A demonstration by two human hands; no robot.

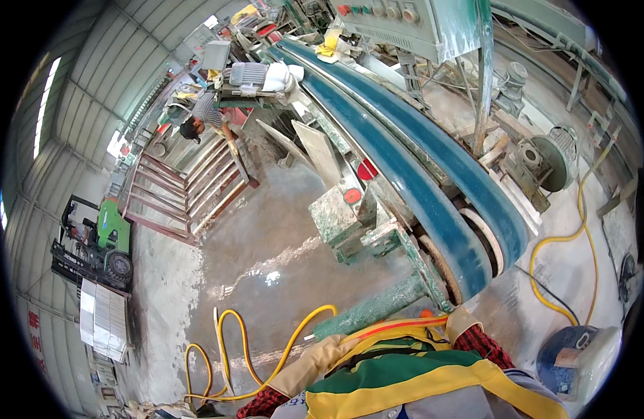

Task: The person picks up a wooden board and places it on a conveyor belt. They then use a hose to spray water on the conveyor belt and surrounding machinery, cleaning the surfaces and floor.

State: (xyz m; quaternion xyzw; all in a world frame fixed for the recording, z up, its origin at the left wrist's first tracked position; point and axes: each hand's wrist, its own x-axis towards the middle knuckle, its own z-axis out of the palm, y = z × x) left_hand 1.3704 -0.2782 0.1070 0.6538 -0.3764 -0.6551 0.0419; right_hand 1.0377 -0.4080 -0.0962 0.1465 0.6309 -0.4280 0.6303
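Observation:
Both my hands wear cream work gloves and are close to my body at the lower edge. My left hand (320, 357) is closed round a yellow hose with a red stripe (392, 325). This length of hose runs across in front of me to my right hand (463, 323), which also looks closed on it, though its fingers are partly hidden. More yellow hose (227, 335) lies in loops on the floor to the left. Below the hands is my green and yellow apron (406, 366). A green roller-like cylinder (371, 307) lies just beyond my hands.
Ahead runs a conveyor with two blue belts (399, 167), under a control cabinet (413, 24). A blue drum (563, 363) stands at right, near a motor (556, 157). Far left are a person (208, 112) bending by a metal rack (189, 185) and a green forklift (112, 227).

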